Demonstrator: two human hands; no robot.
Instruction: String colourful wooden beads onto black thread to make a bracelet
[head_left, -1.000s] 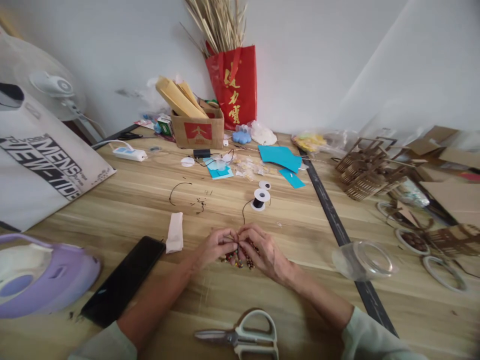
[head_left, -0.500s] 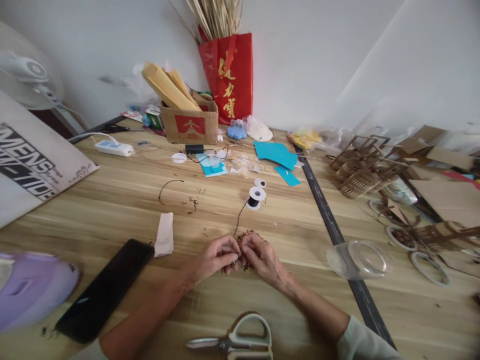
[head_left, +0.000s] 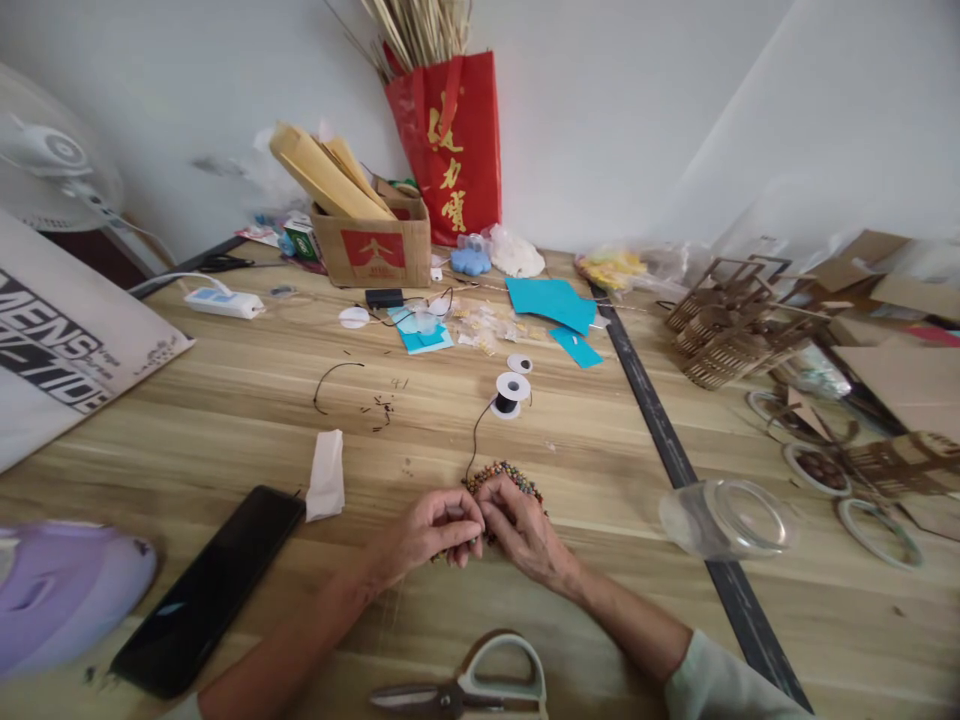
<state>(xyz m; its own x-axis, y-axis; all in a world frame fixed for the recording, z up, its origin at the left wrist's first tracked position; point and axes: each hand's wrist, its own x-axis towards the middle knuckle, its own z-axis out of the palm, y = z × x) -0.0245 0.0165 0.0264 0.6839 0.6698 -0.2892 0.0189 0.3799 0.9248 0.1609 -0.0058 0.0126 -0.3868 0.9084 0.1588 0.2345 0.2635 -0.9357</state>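
My left hand (head_left: pixel 429 528) and my right hand (head_left: pixel 527 530) meet near the middle of the light wooden counter (head_left: pixel 225 420), close in front of me. Both hands are curled, and the fingertips of each one pinch the string of small coloured beads (head_left: pixel 507 472). Part of the beads is hidden under my fingers. The rest pokes out in a curve just past my right hand, on the far side, and lies on the counter. A few beads peek out under my left hand too.

A thin black thread (head_left: pixel 475 440) runs from the beads away from me to a small white spool of black thread (head_left: pixel 511 389), which stands a little way off. A folded white tissue (head_left: pixel 327 476) lies near my left hand, and next to that is a flat black phone (head_left: pixel 210 590). Scissors with pale handles (head_left: pixel 480 688) lie close to me, between my arms. A clear plastic jar (head_left: pixel 724 518) lies on its side to the right, well apart from my right hand.
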